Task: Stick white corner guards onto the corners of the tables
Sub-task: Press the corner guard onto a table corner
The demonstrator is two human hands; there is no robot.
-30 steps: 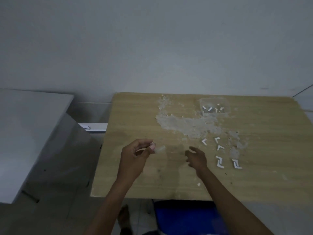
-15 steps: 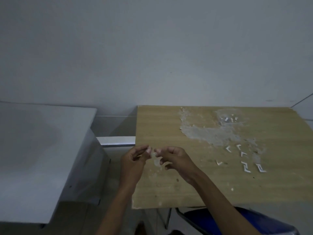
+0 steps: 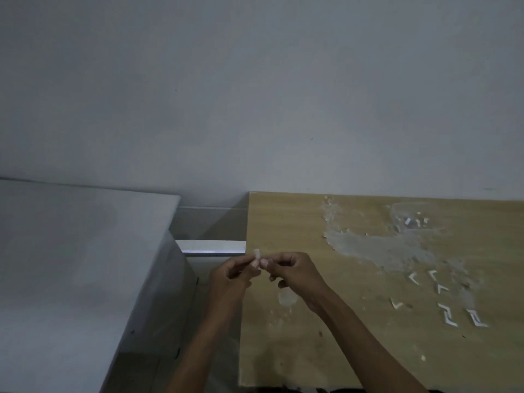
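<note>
A small white guard [image 3: 256,257] is pinched between the fingertips of the left hand [image 3: 230,279] and the right hand [image 3: 295,275], at the centre of the frame, just over the left edge of the desk [image 3: 326,321]. Both hands are closed on it; the other fingers are curled under. It is judged that a backing is being peeled or the piece is being bent to shape, though the piece is too small and the light too dim to tell which.

From here, the guard could be dropped into the gap between the desk and the white cabinet [image 3: 79,251] at the left, where it would be hard to recover. The sticky face could be touched by the fingertips and its tack lost. If it is pressed on askew in this poor light, it would not sit flush on the corner.

At the right of the frame, spare guards [image 3: 442,299] are scattered on the desk, well apart from the hands. A clear tub [image 3: 414,219] with a few more pieces is seen at the upper right. A pale patch [image 3: 368,245] of stripped or rough surface is spread across the desk between the hands and the spares. A grey rail [image 3: 211,246] crosses the gap, just beyond the hands. Nothing is seen between the hands and the desk's far left corner.
</note>
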